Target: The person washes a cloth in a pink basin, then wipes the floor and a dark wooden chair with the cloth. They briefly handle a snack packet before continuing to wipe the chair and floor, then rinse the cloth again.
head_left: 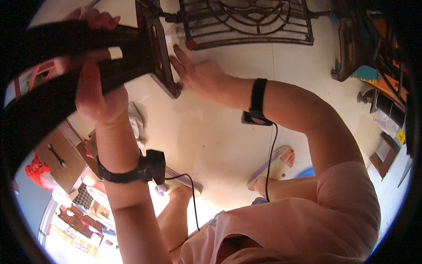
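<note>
On the left, my left hand (102, 99) grips a dark slotted frame part (128, 43), with the thumb on the near side and fingertips showing beyond its far edge. My right hand (201, 74) is beside the upright dark bracket (163, 59) at that part's end, its fingers extended and holding nothing visible; whether the fingertips touch the bracket is unclear. Beyond it lies an ornate dark metal lattice (247, 41), like a sewing machine treadle, with a small red piece (190, 44) at its near left corner. Both wrists carry black straps with small cabled devices.
A dark metal leg (346, 49) stands on the right, beside orange and teal items. Cardboard (62, 158), a red plastic bag (38, 171) and a whitish cloth (135, 118) lie on the left. My sandalled feet rest on the pale floor (214, 138).
</note>
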`<action>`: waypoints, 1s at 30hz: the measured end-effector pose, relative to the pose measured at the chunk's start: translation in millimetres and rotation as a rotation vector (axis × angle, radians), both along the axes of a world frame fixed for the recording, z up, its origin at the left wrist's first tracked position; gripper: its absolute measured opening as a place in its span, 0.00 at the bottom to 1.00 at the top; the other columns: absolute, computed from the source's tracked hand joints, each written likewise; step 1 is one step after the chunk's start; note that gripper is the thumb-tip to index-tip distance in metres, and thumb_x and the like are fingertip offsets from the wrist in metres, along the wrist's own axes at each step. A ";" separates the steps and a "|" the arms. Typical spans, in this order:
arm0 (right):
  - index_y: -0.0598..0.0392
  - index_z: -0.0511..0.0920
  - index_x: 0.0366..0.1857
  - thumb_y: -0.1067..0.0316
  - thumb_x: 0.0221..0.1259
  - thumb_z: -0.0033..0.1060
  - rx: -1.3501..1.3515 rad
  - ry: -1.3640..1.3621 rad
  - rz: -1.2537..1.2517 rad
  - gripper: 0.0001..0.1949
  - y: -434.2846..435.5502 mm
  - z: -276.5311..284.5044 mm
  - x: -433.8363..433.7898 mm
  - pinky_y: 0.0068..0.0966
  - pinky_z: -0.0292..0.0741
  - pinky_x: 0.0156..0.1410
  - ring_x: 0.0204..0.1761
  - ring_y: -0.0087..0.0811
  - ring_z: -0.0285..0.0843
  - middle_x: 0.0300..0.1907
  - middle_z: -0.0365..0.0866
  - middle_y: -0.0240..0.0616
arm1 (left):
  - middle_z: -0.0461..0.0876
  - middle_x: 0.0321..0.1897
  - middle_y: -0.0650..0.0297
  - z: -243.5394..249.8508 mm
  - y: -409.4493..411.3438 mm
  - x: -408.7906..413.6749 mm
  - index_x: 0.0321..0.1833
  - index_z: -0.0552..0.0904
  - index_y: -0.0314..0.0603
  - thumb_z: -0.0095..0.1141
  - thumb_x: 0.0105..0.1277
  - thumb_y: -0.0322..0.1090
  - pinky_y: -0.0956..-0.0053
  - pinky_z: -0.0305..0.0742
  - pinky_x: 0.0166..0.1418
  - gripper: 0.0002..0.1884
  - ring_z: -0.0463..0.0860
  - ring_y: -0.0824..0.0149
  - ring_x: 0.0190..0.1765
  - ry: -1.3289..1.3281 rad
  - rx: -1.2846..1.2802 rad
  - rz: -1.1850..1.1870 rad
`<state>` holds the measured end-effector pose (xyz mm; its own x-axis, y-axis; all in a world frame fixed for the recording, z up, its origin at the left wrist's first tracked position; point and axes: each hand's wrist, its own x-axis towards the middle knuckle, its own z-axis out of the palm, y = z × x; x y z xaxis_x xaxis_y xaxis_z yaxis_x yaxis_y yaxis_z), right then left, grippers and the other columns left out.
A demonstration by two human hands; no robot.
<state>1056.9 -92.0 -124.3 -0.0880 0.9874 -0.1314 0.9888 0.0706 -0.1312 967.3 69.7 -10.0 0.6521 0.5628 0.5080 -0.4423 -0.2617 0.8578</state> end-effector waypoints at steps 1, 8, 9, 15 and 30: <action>0.69 0.59 0.73 0.69 0.59 0.55 0.044 0.009 -0.086 0.36 5.5 -8.0 -3.5 0.30 0.79 0.26 0.29 0.39 0.87 0.75 0.55 0.67 | 0.72 0.60 0.43 -0.6 5.1 -2.6 0.72 0.65 0.27 0.52 0.63 0.43 0.43 0.60 0.74 0.36 0.70 0.44 0.64 -0.019 0.027 -0.061; 0.72 0.52 0.75 0.69 0.62 0.57 -0.112 0.073 -0.351 0.39 30.4 -27.3 -31.4 0.42 0.83 0.37 0.44 0.49 0.88 0.70 0.60 0.75 | 0.77 0.57 0.42 -10.4 27.0 -7.9 0.63 0.72 0.25 0.51 0.63 0.32 0.48 0.64 0.75 0.26 0.76 0.48 0.63 -0.074 -0.209 -0.059; 0.74 0.53 0.74 0.70 0.62 0.56 -0.140 0.065 -0.319 0.37 18.8 -16.8 -41.1 0.42 0.84 0.37 0.44 0.50 0.88 0.69 0.61 0.77 | 0.81 0.56 0.44 -13.0 33.5 -12.4 0.61 0.75 0.26 0.54 0.63 0.31 0.52 0.69 0.72 0.23 0.80 0.50 0.60 -0.013 -0.187 -0.011; 0.68 0.73 0.59 0.69 0.59 0.55 -0.317 0.197 0.051 0.23 -98.4 30.8 -54.9 0.44 0.83 0.31 0.35 0.47 0.88 0.57 0.77 0.61 | 0.86 0.47 0.57 -14.9 39.0 -53.5 0.54 0.81 0.41 0.62 0.66 0.33 0.63 0.80 0.56 0.15 0.85 0.57 0.48 0.437 0.900 0.544; 0.53 0.77 0.57 0.72 0.59 0.56 -0.178 0.016 -0.035 0.19 -12.5 -3.0 2.4 0.41 0.83 0.48 0.47 0.46 0.85 0.59 0.77 0.42 | 0.84 0.35 0.57 -93.0 -131.1 -131.7 0.50 0.80 0.35 0.64 0.66 0.37 0.69 0.79 0.46 0.15 0.83 0.64 0.37 1.179 -0.125 -0.166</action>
